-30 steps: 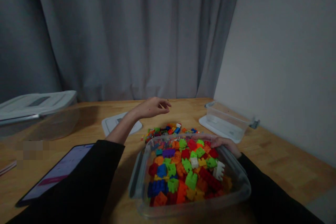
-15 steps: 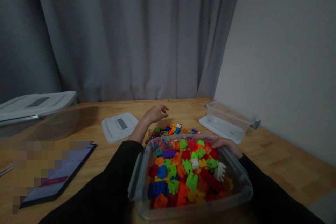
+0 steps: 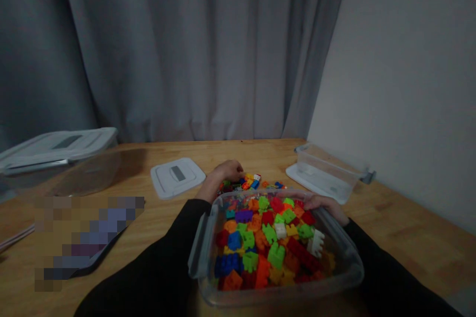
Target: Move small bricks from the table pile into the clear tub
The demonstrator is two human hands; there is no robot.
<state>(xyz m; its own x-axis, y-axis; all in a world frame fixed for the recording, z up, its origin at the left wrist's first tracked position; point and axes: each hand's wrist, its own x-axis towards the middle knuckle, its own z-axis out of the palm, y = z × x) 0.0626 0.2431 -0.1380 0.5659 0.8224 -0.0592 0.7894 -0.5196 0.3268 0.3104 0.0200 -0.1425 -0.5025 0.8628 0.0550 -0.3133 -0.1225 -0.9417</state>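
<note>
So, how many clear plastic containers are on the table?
3: bin of bricks in front, small empty container at right, large lidded container at far left. Others may lie out of view.

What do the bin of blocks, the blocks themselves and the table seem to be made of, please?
Bin: clear glossy plastic; blocks show through its wall. Blocks: likely moulded plastic, bright solid colours, studded shapes. Table: wood or wood-look laminate; grain and plank joints show.

The left hand (image 3: 226,172), raised above the table a second ago with fingers spread, has dropped and drawn in; its fingers now curl down onto the loose bricks (image 3: 250,182) lying just beyond the clear tub (image 3: 345,252). The left sleeve (image 3: 159,262) has swung rightward, closer to the tub's side.
</note>
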